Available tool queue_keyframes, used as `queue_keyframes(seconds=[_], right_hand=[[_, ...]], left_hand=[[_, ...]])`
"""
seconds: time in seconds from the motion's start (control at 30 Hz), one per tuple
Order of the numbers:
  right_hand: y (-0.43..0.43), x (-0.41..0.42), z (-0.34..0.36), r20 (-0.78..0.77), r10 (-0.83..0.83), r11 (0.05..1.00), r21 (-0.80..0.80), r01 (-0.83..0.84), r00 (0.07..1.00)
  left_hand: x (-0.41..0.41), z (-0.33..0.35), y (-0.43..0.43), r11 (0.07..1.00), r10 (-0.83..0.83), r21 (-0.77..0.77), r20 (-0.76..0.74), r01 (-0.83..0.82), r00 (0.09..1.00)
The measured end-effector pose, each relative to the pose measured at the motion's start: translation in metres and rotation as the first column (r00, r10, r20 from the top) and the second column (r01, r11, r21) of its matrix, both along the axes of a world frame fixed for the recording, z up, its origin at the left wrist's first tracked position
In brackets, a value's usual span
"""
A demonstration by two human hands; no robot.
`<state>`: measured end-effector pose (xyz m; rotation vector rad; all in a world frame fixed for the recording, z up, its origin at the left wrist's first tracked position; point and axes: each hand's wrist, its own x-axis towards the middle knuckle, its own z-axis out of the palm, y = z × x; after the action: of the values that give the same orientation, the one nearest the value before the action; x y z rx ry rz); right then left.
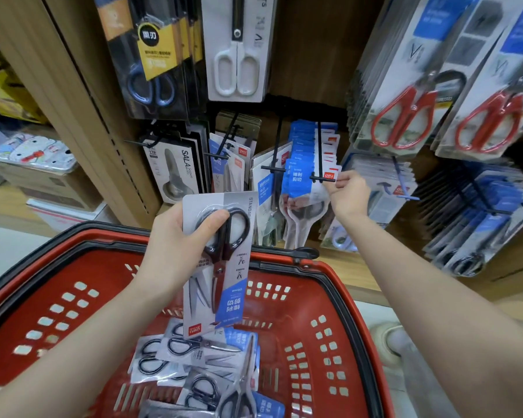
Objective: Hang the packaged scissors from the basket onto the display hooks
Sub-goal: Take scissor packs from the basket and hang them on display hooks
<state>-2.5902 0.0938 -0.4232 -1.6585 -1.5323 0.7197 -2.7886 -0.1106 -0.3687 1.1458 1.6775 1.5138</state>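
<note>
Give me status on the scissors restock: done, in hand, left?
Done: blue-card packs already on the display hook. In hand: left hand holds one black-handled pack upside down; right hand pinches a pack at the hook tip. Left: several packs in the red basket.

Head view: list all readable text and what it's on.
"SALA Scissors": black-and-grey hanging pack of steel scissors.
"STANDAR", cut off: grey-and-blue carded pack of black-handled scissors in the left hand.
"deli": red tag on blue-and-white hanging pack pinched by the right hand.
"黑刃": black-and-yellow pack with blue-handled scissors.
Everything else: too small or blurred.
</note>
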Motion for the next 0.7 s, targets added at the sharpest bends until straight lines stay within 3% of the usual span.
queue_keyframes(seconds=[0.13, 0.23, 0.37, 0.5, 0.6, 0.7], right_hand=[[-0.007, 0.005, 0.005, 0.063, 0.015, 1.0, -0.013, -0.014, 0.998], [-0.03, -0.003, 0.01, 0.11, 0.013, 0.998, 0.067, -0.02, 0.994], [-0.083, -0.018, 0.023, -0.171, 0.209, 0.978, 0.019, -0.209, 0.963], [-0.13, -0.019, 0.042, -0.349, 0.296, 0.93, -0.107, -0.351, 0.889], [-0.16, -0.015, 0.044, -0.268, 0.455, 0.821, -0.243, -0.516, 0.85], [-0.17, 0.0, 0.046, -0.188, 0.477, 0.796, -0.321, -0.513, 0.859]], left_hand=[[0.004, 0.01, -0.008, 1.0, 0.008, -0.004, -0.008, -0.009, 1.0], [0.007, 0.018, -0.014, 1.0, 0.008, -0.01, -0.009, -0.008, 1.0], [0.01, 0.024, -0.017, 0.998, 0.059, -0.009, 0.061, -0.058, 0.996], [0.015, 0.02, -0.017, 0.993, 0.116, -0.015, 0.254, -0.116, 0.96], [0.019, 0.019, -0.017, 0.986, 0.153, -0.01, 0.461, -0.168, 0.874], [0.02, 0.023, -0.016, 0.968, 0.184, 0.011, 0.642, -0.25, 0.744]])
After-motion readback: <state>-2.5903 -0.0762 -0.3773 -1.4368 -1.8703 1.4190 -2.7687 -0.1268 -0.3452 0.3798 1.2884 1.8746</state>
